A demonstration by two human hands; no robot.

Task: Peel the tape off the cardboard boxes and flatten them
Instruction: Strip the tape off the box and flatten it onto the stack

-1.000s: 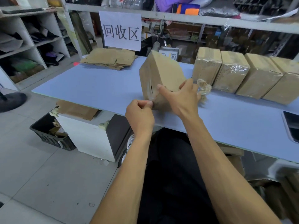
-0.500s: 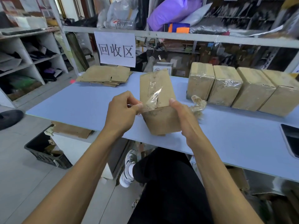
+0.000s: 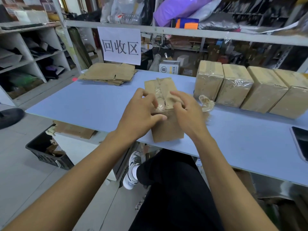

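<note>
**Cardboard box at the front edge, tape half off**

Cardboard box (image 3: 164, 114) stands upright at the front edge of the blue worktop (image 3: 83, 104), its near lower corner just over the lip. A strip of clear tape (image 3: 159, 95) runs down the seam of its top face, wrinkled and partly lifted.

Left hand (image 3: 141, 112): fingers curled over the top left of the box, thumb pressed along the front face. Whether the fingertips pinch the tape cannot be told. Right hand (image 3: 185, 110): fingers bent over the top right, near the seam; blurred, so its grip is unclear.

Just right of the box lies a wad of peeled tape (image 3: 206, 102). Beyond it, four taped boxes (image 3: 236, 87) stand in a row towards the back right. Flattened cardboard (image 3: 108, 75) is stacked at the back left corner.

Risks, judged from this:
- Tape may tear into slivers if pulled at a steep angle, leaving strips on the seam.
- Box may slip off the front edge under a downward pull, since it sits at the lip.
- Cardboard facing may rip away with the tape.
</note>
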